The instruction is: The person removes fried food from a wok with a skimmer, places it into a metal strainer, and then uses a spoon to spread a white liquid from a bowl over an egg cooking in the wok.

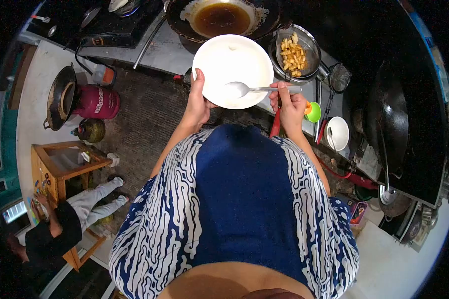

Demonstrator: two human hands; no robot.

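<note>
White plate (233,65) is gripped at its near rim by left hand (198,102) over counter's front edge, spoon (257,89) pinched in right hand (289,102), bowl resting on plate; left fingers hidden under plate.

The near rim of the white bowl (233,70) is covered by the left hand (198,102), and the end of the spoon (254,89) handle is hidden inside the right hand (290,103). The wok of brown liquid (222,19) is cut off by the top edge. The contents of the small white bowl (338,132) cannot be made out.
</note>
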